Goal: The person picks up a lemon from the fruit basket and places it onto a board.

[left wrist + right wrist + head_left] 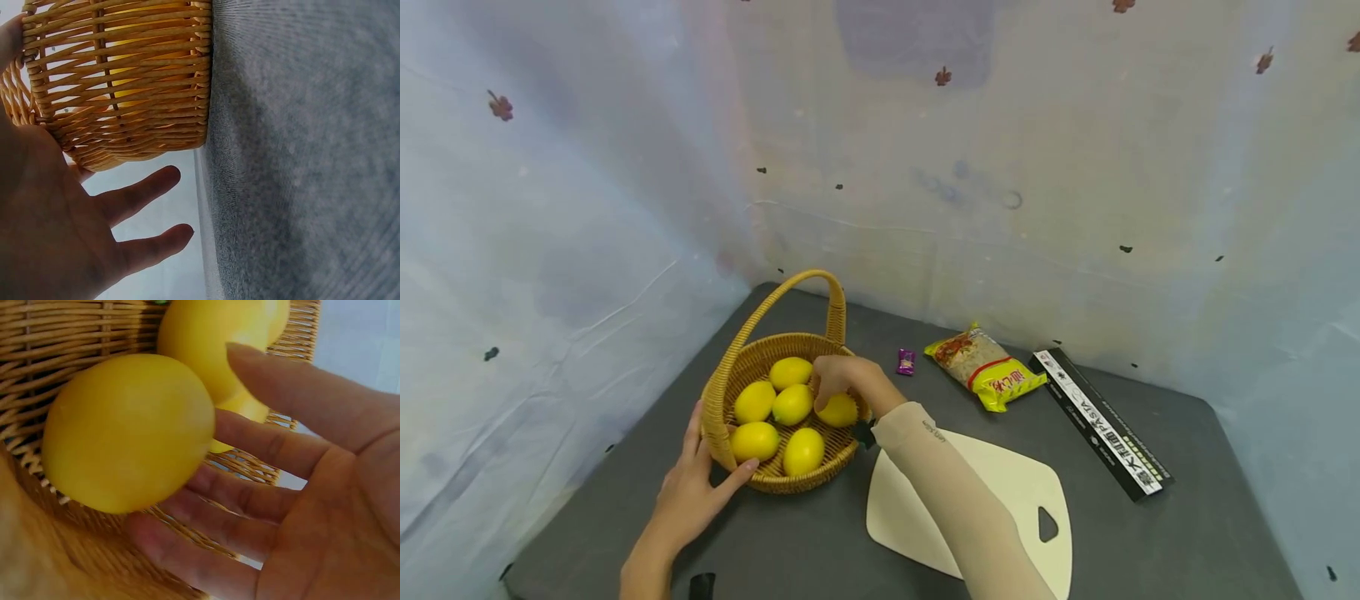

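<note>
A wicker basket (801,482) with a tall arched handle stands on the table, several yellow lemons (803,452) inside it. My left hand (688,497) holds the basket's near left side, thumb over the rim; in the left wrist view two of its fingers (140,194) stretch out beside the wicker. Inside the basket, at its right side, is my right hand (844,377). In the right wrist view that hand's fingertips reach the side of one lemon (128,434), while the thumb (281,387) stands apart from it. More lemons lie behind.
A cream cutting board (1030,492) lies to the right, partly under my right forearm. Further back are a small purple packet (906,362), a yellow food bag (988,367) and a long black pasta box (1101,423). A small black object (702,586) lies at the near edge.
</note>
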Available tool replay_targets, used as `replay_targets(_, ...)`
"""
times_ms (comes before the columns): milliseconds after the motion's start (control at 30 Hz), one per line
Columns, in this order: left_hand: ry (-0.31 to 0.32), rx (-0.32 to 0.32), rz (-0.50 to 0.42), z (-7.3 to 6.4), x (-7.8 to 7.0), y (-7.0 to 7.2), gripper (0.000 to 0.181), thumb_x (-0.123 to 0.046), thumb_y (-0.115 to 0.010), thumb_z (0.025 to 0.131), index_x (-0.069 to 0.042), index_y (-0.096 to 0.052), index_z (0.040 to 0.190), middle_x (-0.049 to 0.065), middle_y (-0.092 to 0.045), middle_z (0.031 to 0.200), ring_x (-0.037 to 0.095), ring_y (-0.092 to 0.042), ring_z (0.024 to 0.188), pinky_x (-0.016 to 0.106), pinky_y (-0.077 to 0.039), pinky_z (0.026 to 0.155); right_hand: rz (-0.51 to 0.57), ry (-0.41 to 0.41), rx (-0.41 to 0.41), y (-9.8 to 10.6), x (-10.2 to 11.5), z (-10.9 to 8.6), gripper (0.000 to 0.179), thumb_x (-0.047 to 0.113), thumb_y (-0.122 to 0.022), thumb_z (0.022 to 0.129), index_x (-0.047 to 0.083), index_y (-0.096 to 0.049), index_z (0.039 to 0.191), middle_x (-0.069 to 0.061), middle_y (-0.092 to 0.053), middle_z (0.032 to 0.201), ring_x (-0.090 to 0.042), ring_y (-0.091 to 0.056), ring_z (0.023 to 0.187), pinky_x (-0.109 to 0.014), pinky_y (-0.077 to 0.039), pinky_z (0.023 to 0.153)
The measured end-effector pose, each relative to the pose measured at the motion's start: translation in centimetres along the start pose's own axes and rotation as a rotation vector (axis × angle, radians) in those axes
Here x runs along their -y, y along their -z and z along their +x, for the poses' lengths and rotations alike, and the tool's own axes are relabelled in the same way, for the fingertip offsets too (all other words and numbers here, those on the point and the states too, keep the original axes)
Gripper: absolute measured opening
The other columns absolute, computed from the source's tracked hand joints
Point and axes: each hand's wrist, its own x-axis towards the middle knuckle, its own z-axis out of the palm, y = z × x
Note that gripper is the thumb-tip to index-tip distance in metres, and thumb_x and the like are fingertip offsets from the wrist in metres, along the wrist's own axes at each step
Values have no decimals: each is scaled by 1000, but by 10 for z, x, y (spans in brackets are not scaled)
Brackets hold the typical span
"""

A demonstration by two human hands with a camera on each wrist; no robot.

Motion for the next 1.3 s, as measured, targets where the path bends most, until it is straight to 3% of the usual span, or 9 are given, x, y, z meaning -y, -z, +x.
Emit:
replay_targets(133, 3, 1, -4, 0, 1, -1, 76, -52, -61, 96, -11, -35, 155, -4, 25, 163, 59, -33, 133, 79, -33, 85, -42, -3, 19, -1, 1, 2, 41, 15, -74, 91, 7, -64, 130, -6, -63, 127, -19, -61, 109, -33, -53, 88)
replay_targets(367, 2, 11, -6, 1, 1, -2, 84, -52, -61, 96, -15, -21, 160, -3, 26, 163, 60, -30, 134, 79, -34, 86, -53, -48, 74, -4, -2, 9, 25, 13, -75, 88, 8, -66, 111, -2, -59, 98, -17, -53, 82, -32, -50, 71)
replay_targets(533, 1, 13, -10, 1, 0, -2, 89, -52, -61, 96, -18, -11, 162, -4, 25, 163, 59, -31, 134, 79, -34, 86, -74, -64, 95, -7, -5, 11, 29, 13, -77, 85, 10, -66, 112, 1, -58, 98, -16, -52, 84, -33, -51, 71)
replay_targets(733, 4, 0, -3, 1, 2, -2, 91, -52, -62, 96, -19, -8, 162, -4, 25, 163, 59, -31, 134, 80, -33, 86, -86, -59, 132, -8, -6, 15, 21, 10, -77, 84, 9, -61, 98, -1, -49, 89, -16, -46, 77, -31, -43, 63)
replay_targets(867, 9, 5, 1, 0, 2, -3, 89, -53, -61, 96, -17, -12, 161, -5, 26, 163, 59, -30, 135, 79, -34, 85, -67, -62, 124, -9, -7, 15, 28, 12, -78, 85, 12, -65, 110, 1, -57, 99, -16, -52, 85, -32, -50, 69)
replay_targets(1000, 14, 14, -3, 0, 2, -4, 81, -53, -61, 96, -13, -26, 158, -5, 27, 162, 58, -29, 136, 79, -34, 85, -29, -43, 98, -10, -11, 12, 40, 13, -78, 86, 13, -65, 123, 1, -59, 112, -16, -55, 94, -35, -54, 76)
replay_targets(1133, 11, 14, -5, 0, 2, -5, 75, -52, -61, 96, -12, -35, 154, -6, 27, 162, 58, -29, 136, 78, -35, 85, -12, 25, 59, -7, -13, 4, 39, 12, -77, 88, 12, -67, 125, -3, -59, 122, -17, -55, 103, -35, -54, 83)
replay_targets(1300, 12, 14, -9, 1, 2, -3, 71, -52, -61, 96, -13, -38, 151, -5, 27, 162, 60, -31, 134, 76, -38, 84, 44, 169, -7, 6, -17, -9, 42, 12, -75, 90, 9, -65, 131, -6, -59, 134, -19, -54, 120, -31, -50, 95)
